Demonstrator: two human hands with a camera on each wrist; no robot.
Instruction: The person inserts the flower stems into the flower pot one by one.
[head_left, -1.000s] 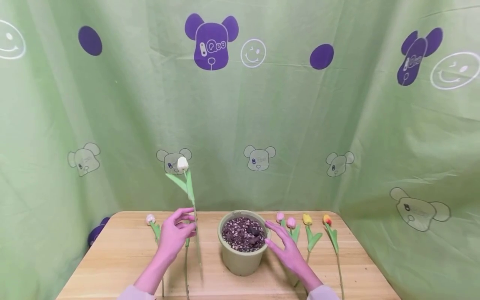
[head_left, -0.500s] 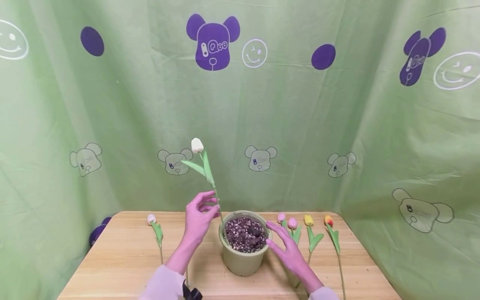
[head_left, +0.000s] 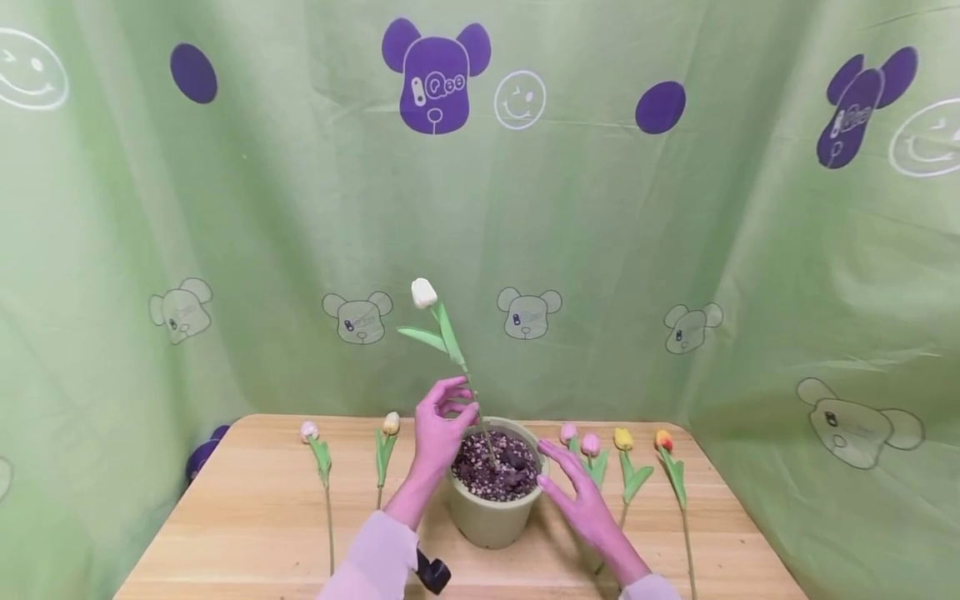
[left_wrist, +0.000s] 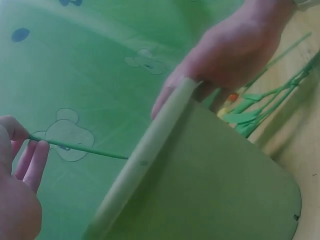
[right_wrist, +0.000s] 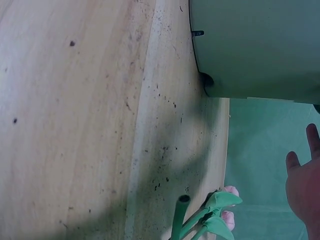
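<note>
My left hand [head_left: 441, 429] pinches the stem of a white artificial tulip [head_left: 423, 292] between thumb and fingers. The flower leans left, and its stem slants down over the dark soil [head_left: 476, 482] in a green plant pot [head_left: 491, 523]. In the left wrist view the stem [left_wrist: 85, 148] passes behind the pot's rim; whether its tip has entered the soil cannot be told. My right hand [head_left: 581, 504] rests at the pot's right rim with its fingers spread. From the right wrist, that hand [right_wrist: 306, 187] shows only partly, beside the pot [right_wrist: 260, 50].
Left of the pot, a pale pink tulip [head_left: 309, 431] and a cream tulip [head_left: 391, 423] lie on the wooden table [head_left: 240, 500]. To the right lie two pink tulips [head_left: 591, 444], a yellow tulip [head_left: 623, 439] and a red-orange tulip [head_left: 663, 441]. A green curtain [head_left: 450, 208] surrounds the table.
My left hand has carried the white tulip rightward from beside the pot to above it, and the stem now tilts over the soil. The right hand has stayed at the rim.
</note>
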